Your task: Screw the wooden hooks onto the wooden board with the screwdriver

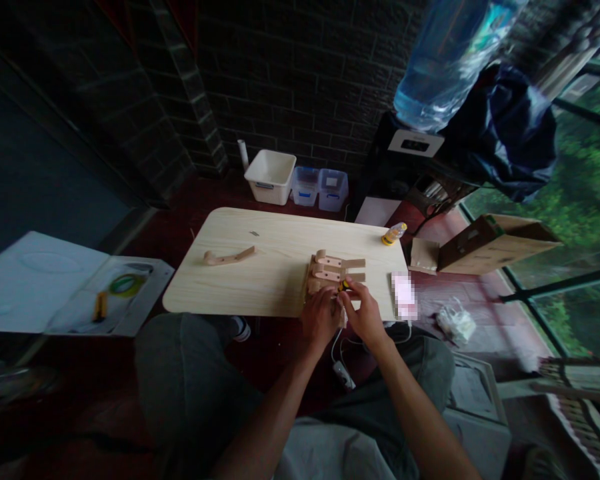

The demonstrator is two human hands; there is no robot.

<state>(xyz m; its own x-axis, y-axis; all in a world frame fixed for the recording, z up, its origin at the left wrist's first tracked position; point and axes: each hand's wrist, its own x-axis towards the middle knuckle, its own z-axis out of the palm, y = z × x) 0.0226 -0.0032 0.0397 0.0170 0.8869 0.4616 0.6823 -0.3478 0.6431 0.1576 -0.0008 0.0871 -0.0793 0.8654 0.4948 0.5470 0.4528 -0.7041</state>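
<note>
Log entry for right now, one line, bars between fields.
left hand: at grouped wooden pieces | right hand: at yellow-and-black object, grip unclear | table: separate wooden piece left, yellow-and-clear container far right

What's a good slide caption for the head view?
Right hand holding a small yellow-and-black tool, left hand alongside, at tan, hooked wooden pieces on a pale wood-grain table.

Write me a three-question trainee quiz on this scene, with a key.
1. True or false: the left hand and right hand are at the grouped wooden pieces, while a lone wooden piece lies apart to their left.
2. Which stands on the tabletop? A) water jug; B) yellow-based bottle; C) cardboard box.
3. How many plastic bins line the floor beyond the tabletop?
Key: 1. True. 2. B. 3. Three: one white, two translucent.
</note>
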